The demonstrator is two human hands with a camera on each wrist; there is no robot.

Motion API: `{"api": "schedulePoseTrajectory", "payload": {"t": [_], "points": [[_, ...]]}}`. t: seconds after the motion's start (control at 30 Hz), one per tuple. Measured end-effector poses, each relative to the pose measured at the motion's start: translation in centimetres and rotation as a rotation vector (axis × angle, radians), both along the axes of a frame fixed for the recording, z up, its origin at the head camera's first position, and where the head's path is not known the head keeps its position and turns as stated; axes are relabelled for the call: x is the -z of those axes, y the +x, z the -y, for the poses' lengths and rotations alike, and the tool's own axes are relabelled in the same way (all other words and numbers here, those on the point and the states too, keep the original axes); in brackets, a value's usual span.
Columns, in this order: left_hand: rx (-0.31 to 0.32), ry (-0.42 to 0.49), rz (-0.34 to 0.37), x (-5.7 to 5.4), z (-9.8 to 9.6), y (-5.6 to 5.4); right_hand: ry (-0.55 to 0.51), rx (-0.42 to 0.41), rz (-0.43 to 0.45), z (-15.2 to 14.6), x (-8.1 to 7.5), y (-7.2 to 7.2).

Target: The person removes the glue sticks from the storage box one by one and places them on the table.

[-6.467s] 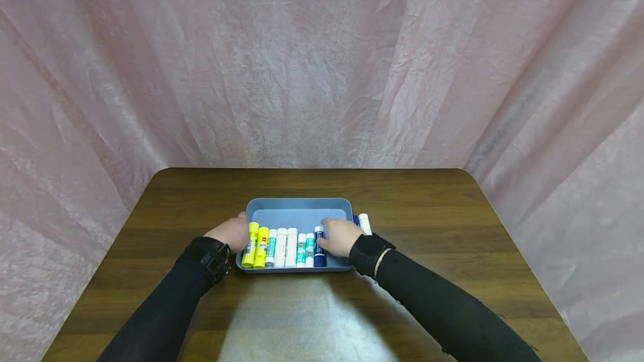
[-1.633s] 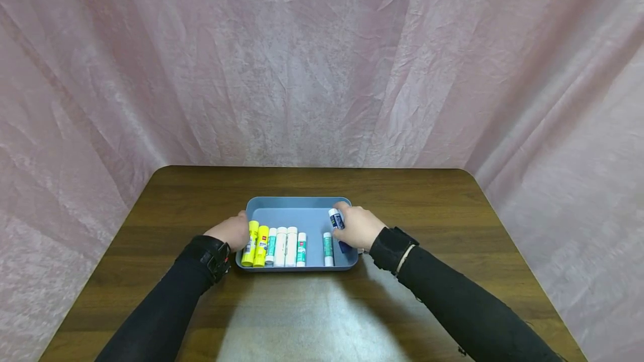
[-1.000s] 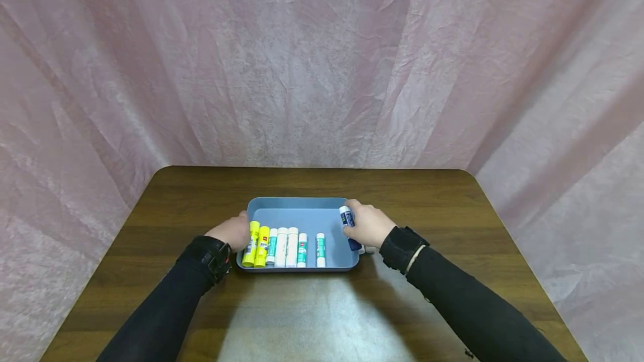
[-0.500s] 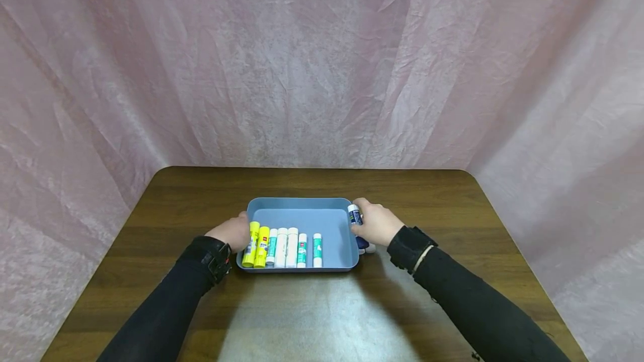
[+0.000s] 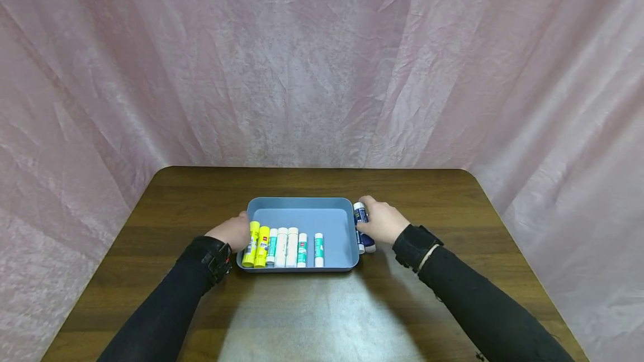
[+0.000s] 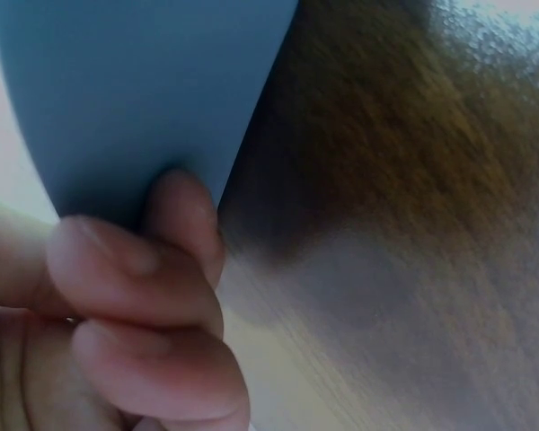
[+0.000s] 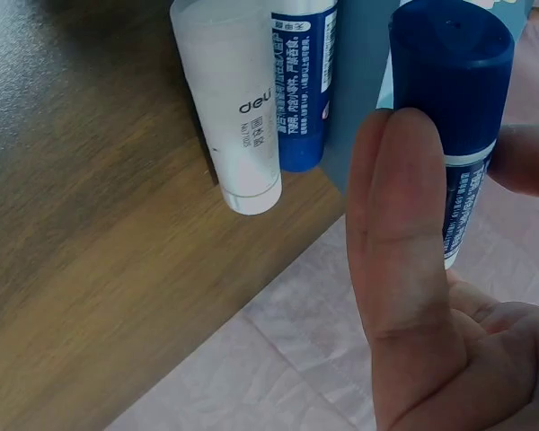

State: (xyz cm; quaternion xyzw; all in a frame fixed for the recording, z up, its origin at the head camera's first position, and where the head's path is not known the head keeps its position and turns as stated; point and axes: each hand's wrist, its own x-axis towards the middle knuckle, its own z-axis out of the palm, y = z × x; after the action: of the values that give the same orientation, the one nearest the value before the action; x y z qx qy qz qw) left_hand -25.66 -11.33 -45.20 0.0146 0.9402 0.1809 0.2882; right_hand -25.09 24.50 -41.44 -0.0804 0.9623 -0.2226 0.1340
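Moving slightly rightward since the preceding head frame, the right hand (image 5: 384, 222) is carrying a navy glue stick (image 5: 360, 215) just past the right rim of the blue tray (image 5: 300, 200), right of centre in the frame. That is apparently taking the stick out of the tray, where seven others are lying. Its grip is pinching the stick: in the right-wrist view, upper right, digits are pressing both sides, with the navy cap projecting beyond them. A white stick (image 7: 234, 108) and blue stick (image 7: 299, 90) are lying nearby on the counter (image 7: 99, 242). At centre-left in the head view, the left hand (image 5: 230, 232) is pinching the tray's edge.
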Motion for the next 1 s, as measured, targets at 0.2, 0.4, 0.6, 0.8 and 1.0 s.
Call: {"api": "schedulePoseTrajectory", "payload": {"t": [0.2, 0.4, 0.6, 0.8, 1.0], "points": [[-0.001, -0.007, 0.002, 0.1, -0.1, 0.0, -0.004, 0.006, -0.006, -0.6, 0.2, -0.2], [-0.005, -0.01, 0.0, 0.1, -0.1, 0.1, 0.012, 0.014, -0.007, -1.0, 0.4, -0.4], [-0.004, -0.016, 0.002, 0.1, -0.1, 0.0, 0.012, 0.021, -0.008, -1.4, 0.6, -0.5], [-0.008, -0.019, 0.005, 0.3, -0.2, -0.1, 0.014, 0.027, -0.012, -1.6, 0.7, -0.5], [0.004, -0.013, -0.008, 0.2, -0.1, 0.0, 0.024, 0.029, -0.011, -1.9, 0.9, -0.6]]}}
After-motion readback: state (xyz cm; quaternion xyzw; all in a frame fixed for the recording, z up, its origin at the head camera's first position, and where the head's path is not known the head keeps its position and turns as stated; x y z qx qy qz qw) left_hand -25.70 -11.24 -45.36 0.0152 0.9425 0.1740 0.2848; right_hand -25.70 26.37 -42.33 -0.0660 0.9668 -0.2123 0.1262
